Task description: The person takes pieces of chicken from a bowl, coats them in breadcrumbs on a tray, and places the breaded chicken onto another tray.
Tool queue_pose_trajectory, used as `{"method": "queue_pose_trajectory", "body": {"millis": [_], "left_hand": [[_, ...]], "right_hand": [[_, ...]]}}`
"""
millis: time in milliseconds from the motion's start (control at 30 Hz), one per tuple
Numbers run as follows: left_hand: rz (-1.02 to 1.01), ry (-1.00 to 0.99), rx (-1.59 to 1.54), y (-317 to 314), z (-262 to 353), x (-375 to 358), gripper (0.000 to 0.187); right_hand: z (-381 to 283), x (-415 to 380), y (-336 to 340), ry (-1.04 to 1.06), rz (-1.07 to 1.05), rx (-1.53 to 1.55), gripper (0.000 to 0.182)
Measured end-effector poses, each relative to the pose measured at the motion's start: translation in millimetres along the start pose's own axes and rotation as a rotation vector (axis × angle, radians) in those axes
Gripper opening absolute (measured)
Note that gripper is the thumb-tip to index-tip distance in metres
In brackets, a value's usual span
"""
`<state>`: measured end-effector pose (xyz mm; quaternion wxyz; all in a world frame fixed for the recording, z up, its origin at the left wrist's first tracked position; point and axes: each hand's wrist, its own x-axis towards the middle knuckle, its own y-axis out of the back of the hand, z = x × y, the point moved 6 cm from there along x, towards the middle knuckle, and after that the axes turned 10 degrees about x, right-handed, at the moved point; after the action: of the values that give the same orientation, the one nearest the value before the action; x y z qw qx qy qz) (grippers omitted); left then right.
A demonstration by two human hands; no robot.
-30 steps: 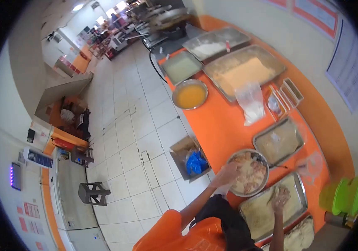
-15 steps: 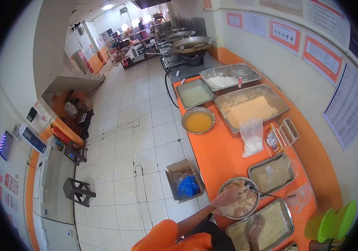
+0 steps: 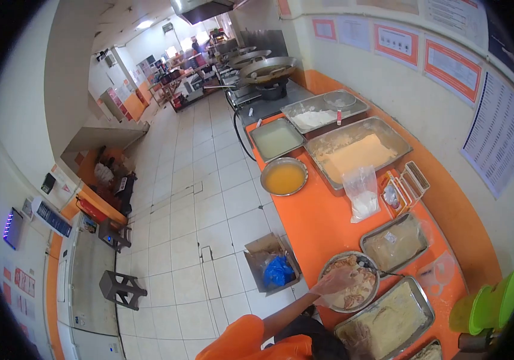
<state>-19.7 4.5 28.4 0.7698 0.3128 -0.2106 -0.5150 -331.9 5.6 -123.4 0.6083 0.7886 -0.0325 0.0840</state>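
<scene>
My left hand (image 3: pixel 335 282), in what looks like a clear plastic glove, reaches over the near-left part of a round metal bowl (image 3: pixel 372 259). Its fingers look stretched out, with no piece visible in them. Coated, battered-looking pieces (image 3: pixel 353 294) fill the bowl. Beside it, toward me, lies a metal tray of pale yellowish powder (image 3: pixel 392 318). A blurred shape at that tray's near-left corner seems to be my right hand (image 3: pixel 360 339); its fingers cannot be made out. Past the bowl sits another metal tray (image 3: pixel 383 264) with a clear plastic bag on it.
On the orange table (image 3: pixel 323 228) stand a bowl of orange-yellow liquid (image 3: pixel 284 176), a pan of light-orange powder (image 3: pixel 359 153), a bag of white powder (image 3: pixel 364 204) and a scale (image 3: pixel 398 192). Green containers (image 3: pixel 488 303) stand right. A cardboard box (image 3: pixel 254 261) sits on the floor.
The view has shifted slightly, so the table sits a little differently in the frame. My left hand stays over the bowl. My right hand has drawn toward the tray's near-left corner.
</scene>
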Motion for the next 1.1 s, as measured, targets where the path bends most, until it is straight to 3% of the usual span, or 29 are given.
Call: {"method": "queue_pose_trajectory", "body": {"millis": [167, 400, 433, 467, 533, 567, 600, 700, 767, 800, 833, 867, 900, 967, 1000, 1067, 1100], "left_hand": [[0.015, -0.075, 0.147, -48.8, -43.5, 17.7, 0.040], [-0.006, -0.014, 0.100, -24.2, -50.4, 10.7, 0.038], [-0.014, 0.002, 0.049, -24.6, -40.9, 9.5, 0.037], [-0.022, -0.003, 0.021, -21.7, -26.3, 10.1, 0.037], [-0.015, -0.004, -0.026, -5.6, 0.0, 10.0, 0.035], [0.005, 0.008, -0.044, 3.4, 5.2, 7.4, 0.035], [0.024, 0.026, -0.057, 4.8, 5.8, 5.4, 0.034], [-0.097, 0.081, -0.118, -7.6, -9.4, 7.0, 0.035], [-0.058, 0.102, -0.220, -32.3, -41.0, 5.5, 0.033], [-0.011, 0.065, -0.172, -35.0, -54.7, 8.2, 0.034], [-0.016, 0.014, -0.078, -34.0, -51.8, 3.8, 0.035], [-0.029, -0.021, 0.001, -34.3, -48.2, 3.2, 0.037], [-0.046, -0.029, 0.048, -32.1, -40.9, 3.7, 0.038], [-0.117, -0.014, 0.056, -22.2, -20.6, 11.9, 0.041], [-0.185, 0.023, 0.026, -10.4, -11.1, 17.2, 0.043], [-0.359, 0.118, -0.030, 14.8, 9.4, 23.8, 0.047], [-0.212, 0.088, -0.040, -3.0, -4.0, 21.5, 0.043]], "right_hand": [[8.2, -0.7, -26.3, -0.012, 0.049, -0.042, 0.058], [14.0, 38.8, -3.5, -0.331, 0.014, 0.189, 0.024], [10.0, 31.9, 4.3, -0.413, 0.007, 0.249, 0.022], [4.3, 39.6, 42.0, -0.763, -0.218, 0.582, 0.024], [8.2, 41.0, 67.7, -0.912, -0.221, 0.648, 0.024], [15.3, 26.9, 36.6, -0.725, -0.030, 0.383, 0.021], [8.7, 33.5, 51.8, -0.521, 0.150, 0.128, 0.019], [41.5, 15.7, 74.1, -0.743, 0.174, 0.172, 0.019], [59.3, 2.4, 87.5, -0.727, 0.396, 0.060, 0.020], [70.1, 1.4, 86.0, -0.918, 0.142, 0.109, 0.023], [83.2, -17.1, 66.0, -0.875, 0.196, 0.094, 0.035], [77.2, 11.4, 93.7, -0.913, 0.123, 0.154, 0.041], [76.3, 25.3, 108.2, -0.712, 0.213, 0.119, 0.049], [97.7, 24.0, 72.9, -0.826, 0.223, 0.067, 0.056], [92.7, 23.2, 80.0, -0.661, 0.298, 0.132, 0.061], [102.6, 28.5, 76.8, -0.859, 0.096, 0.020, 0.062], [108.5, 32.0, 78.3, -0.853, 0.168, 0.036, 0.061]]}}
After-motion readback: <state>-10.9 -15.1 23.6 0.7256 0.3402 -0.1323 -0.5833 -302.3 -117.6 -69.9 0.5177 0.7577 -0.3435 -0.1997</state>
